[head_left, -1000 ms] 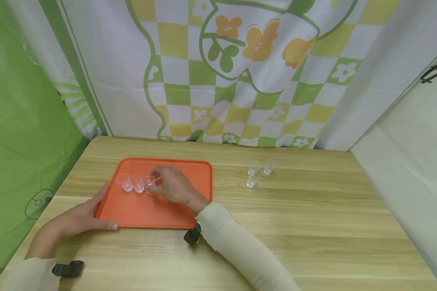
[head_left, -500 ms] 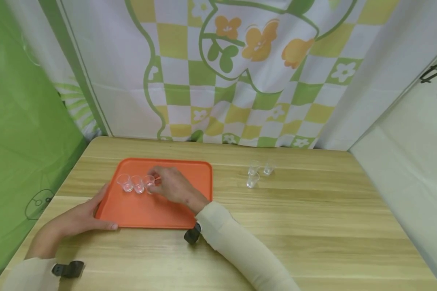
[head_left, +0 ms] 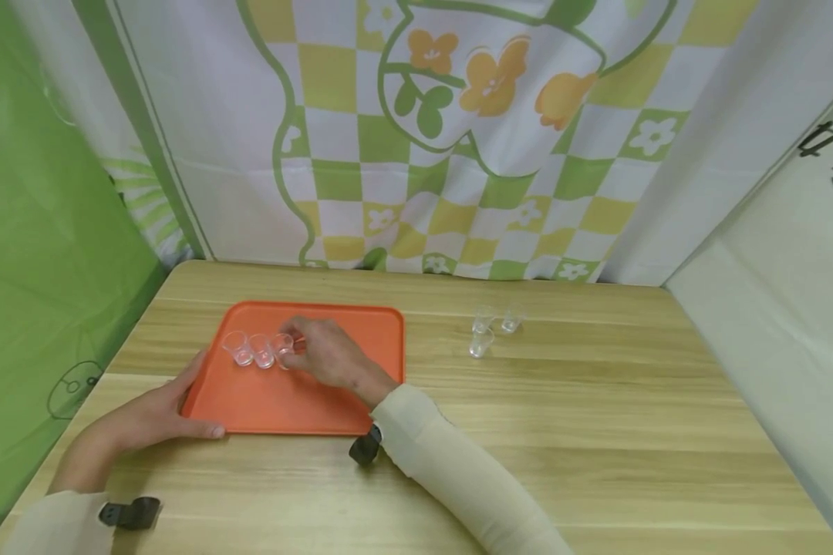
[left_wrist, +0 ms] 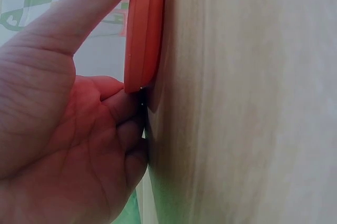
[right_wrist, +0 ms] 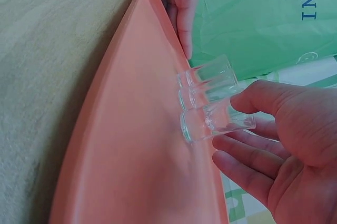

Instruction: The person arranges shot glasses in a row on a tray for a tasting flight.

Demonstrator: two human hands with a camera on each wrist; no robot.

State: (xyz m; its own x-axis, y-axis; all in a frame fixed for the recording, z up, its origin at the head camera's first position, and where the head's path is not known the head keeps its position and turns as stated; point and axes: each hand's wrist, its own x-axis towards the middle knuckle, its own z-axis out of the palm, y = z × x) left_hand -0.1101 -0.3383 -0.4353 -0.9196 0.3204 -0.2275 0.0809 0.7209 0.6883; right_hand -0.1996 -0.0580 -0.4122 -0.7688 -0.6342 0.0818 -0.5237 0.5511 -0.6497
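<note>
In the head view my right hand (head_left: 326,351) is over the orange tray (head_left: 284,405) and pinches a small clear shot glass (head_left: 283,353) near its rim. The right wrist view shows that shot glass (right_wrist: 195,125) upright, its base at the tray surface, with thumb and index finger at the rim and the other fingers apart. Two more shot glasses (head_left: 261,351) (head_left: 238,349) stand beside it, making a close row toward the tray's left side. My left hand (head_left: 146,416) grips the tray's near left corner, thumb along the front edge and fingers along the left side.
Three more clear shot glasses (head_left: 482,344) (head_left: 484,319) (head_left: 513,318) stand close together on the wooden table (head_left: 597,432), right of the tray. A patterned curtain (head_left: 458,177) hangs behind the table's far edge. Green sheeting (head_left: 55,231) borders the left side.
The shot glass in my right hand has shifted slightly left, closer to the neighbouring glass. The left hand and the tray stay where they were.
</note>
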